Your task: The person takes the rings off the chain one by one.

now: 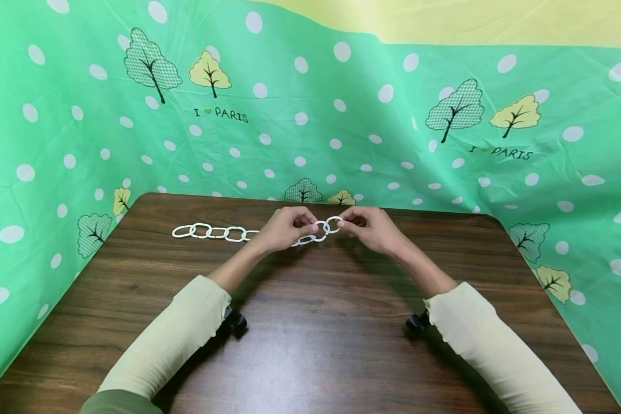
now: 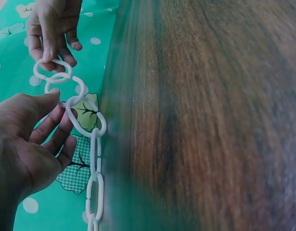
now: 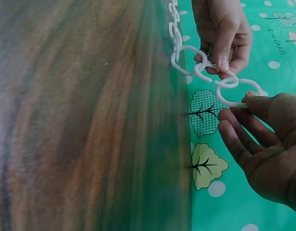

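Left hand (image 1: pixel 290 227) and right hand (image 1: pixel 372 229) pinch neighbouring links at a white chain's (image 1: pixel 226 232) right end.
The left grips the second link (image 2: pixel 83 88), the right the end link (image 2: pixel 37 70); the rest trails left along the tabletop (image 1: pixel 310 322). Handling these links seems the step; any next move likely calls for a steady grip. The far edge (image 1: pixel 227 201) runs close by; room spreads toward the sleeves (image 1: pixel 471 322).

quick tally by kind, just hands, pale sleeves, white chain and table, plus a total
Hands: 2 (left hand, right hand)
Pale sleeves: 2
White chain: 1
Table: 1
Total: 6
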{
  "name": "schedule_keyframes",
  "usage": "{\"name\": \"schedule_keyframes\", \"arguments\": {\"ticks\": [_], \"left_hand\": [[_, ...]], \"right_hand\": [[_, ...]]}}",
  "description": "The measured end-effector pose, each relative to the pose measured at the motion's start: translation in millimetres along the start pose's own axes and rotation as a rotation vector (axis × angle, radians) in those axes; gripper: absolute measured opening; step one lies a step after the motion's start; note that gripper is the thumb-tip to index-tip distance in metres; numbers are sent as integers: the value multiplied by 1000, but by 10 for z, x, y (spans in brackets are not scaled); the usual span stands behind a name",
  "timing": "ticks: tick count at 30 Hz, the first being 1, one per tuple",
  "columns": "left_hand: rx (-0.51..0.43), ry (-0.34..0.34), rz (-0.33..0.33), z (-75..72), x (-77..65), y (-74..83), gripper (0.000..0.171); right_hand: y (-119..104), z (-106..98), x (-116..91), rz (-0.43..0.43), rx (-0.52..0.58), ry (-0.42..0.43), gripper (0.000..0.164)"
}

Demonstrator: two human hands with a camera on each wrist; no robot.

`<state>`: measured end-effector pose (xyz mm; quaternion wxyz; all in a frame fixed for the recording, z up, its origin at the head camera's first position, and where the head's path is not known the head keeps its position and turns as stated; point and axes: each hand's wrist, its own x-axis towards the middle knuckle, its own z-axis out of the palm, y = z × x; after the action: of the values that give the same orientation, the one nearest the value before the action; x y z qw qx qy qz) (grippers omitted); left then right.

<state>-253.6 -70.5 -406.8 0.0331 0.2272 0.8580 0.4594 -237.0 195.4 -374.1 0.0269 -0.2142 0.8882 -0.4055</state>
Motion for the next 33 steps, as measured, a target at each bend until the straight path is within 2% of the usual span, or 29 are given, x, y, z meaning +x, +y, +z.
{"name": "schedule_keyframes", "arguments": {"ticks": [7, 17, 25, 33], "left_hand": [[-9, 16, -3, -11, -18, 4, 10], [-14, 9, 8, -4, -11, 56, 12], [-26, 20, 5, -10, -44, 55, 11], [-32, 23, -2, -10, -62, 35, 10]], "right_hand": [[10, 10, -69, -23, -41, -3, 17], [60, -14, -149, -45, -74, -8, 18], [83, 43, -188, -140, -114, -9, 12], [105, 88, -236, -275, -180, 16, 17]]}}
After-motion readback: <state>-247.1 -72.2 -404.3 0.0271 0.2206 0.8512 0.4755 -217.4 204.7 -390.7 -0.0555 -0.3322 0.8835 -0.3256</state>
